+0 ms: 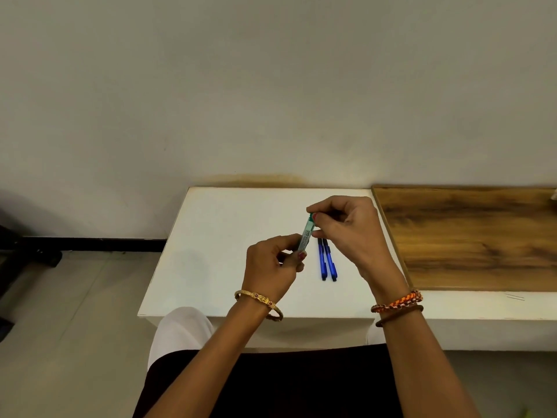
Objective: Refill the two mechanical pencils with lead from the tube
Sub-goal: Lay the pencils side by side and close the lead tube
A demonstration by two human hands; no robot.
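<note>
A slim green and white lead tube [306, 235] is held upright, tilted a little, above the white table [211, 236]. My left hand [271, 267] grips its lower end between fingers and thumb. My right hand [343, 230] pinches the green cap end at the top. Two blue mechanical pencils [328, 262] lie side by side on the table just right of the tube, dark tips pointing away from me, partly under my right hand.
A wood-grain board [476, 236] lies on the table to the right, its left edge close to my right wrist. A plain wall stands behind the table. Floor and a dark object [27, 248] lie at the left. My lap is below the front edge.
</note>
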